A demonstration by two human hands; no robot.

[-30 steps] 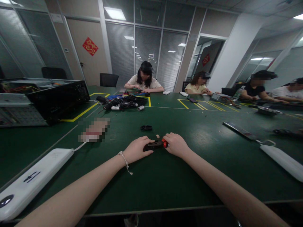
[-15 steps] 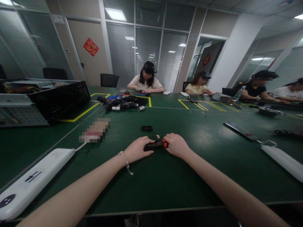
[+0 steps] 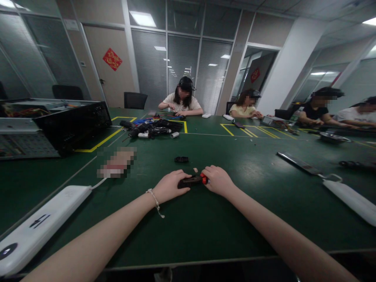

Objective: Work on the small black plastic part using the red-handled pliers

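Between thumb and fingers, my left hand (image 3: pixel 169 187) grips a dark, elongated black plastic piece (image 3: pixel 188 181) low over the green table. My right hand (image 3: pixel 219 181) is closed around a red-handled tool (image 3: pixel 203 179); its kind is mostly hidden by the fingers. The red part meets the right end of the black piece. Just beyond the hands lies a small pale scrap (image 3: pixel 195 170). A little farther off, a small black part (image 3: pixel 181 159) rests on the table.
A black computer case (image 3: pixel 79 125) stands at the left. Near it are a phone (image 3: pixel 119 161) and a white power bank (image 3: pixel 44 227). A heap of black cables (image 3: pixel 151 128) lies ahead. Another phone (image 3: pixel 298 162) and power bank (image 3: pixel 351 199) lie right. Several people sit across the table.
My hands stay at almost the same spot, with the black piece and red-handled tool still held. The red part shows slightly differently beside my right fingers.
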